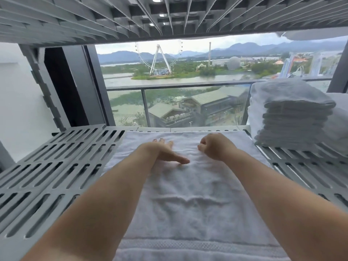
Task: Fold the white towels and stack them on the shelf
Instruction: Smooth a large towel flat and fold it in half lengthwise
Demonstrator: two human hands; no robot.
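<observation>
A white towel (190, 194) lies spread flat along the grey slatted shelf (56, 170), running from the near edge to the far edge. My left hand (165, 151) lies flat on the towel's far part, fingers straight and thumb pointing right. My right hand (214, 146) rests beside it on the towel with its fingers curled under; whether it pinches the cloth cannot be told. A stack of several folded white towels (290, 113) stands on the shelf at the far right.
Another slatted shelf (169, 14) hangs low overhead. A grey upright post (47, 87) stands at the back left. Behind the shelf a window and a glass balcony rail (178, 85) look out over water and buildings. More white cloth (339, 127) lies behind the stack.
</observation>
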